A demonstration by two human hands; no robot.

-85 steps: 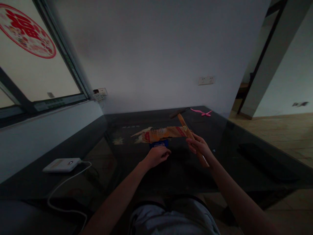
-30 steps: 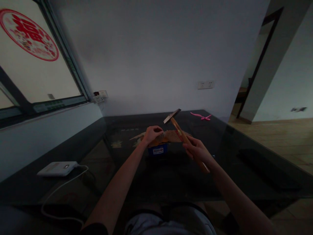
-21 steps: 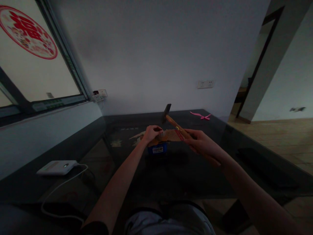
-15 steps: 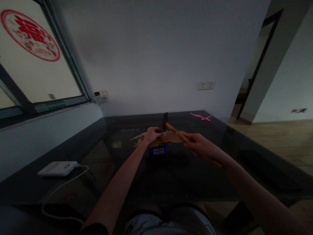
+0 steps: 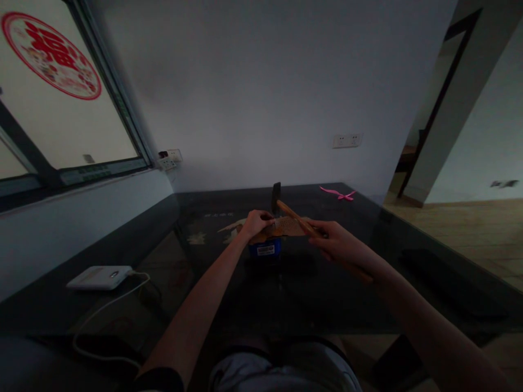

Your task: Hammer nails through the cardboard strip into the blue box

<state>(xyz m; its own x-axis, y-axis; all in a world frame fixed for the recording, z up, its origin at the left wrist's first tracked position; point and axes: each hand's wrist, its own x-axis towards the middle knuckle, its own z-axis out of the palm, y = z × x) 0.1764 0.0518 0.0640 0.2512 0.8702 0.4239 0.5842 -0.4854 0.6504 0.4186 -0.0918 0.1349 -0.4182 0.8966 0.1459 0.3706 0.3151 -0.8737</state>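
Observation:
My right hand (image 5: 337,242) is wrapped round the wooden handle of a hammer (image 5: 296,218), whose dark head stands above the fingers of my left hand. The tips of my left hand (image 5: 258,223) are pinched together on a rough tan piece (image 5: 288,226), perhaps bark or cardboard. Something small seems to be between those fingertips, too small and dark to name. Beneath the tan piece is a blue box (image 5: 265,249) with a white label, resting on the dark glossy table (image 5: 229,305).
At the left lies a white power bank (image 5: 100,277) with a white cable (image 5: 110,299). A pink ribbon (image 5: 339,193) lies at the far right of the table. A dark flat object (image 5: 449,283) is on the right side. The wall (image 5: 253,98) stands behind.
The hammer's head has risen slightly above my left hand. My left hand stays on the tan piece, and the whole view has shifted a little.

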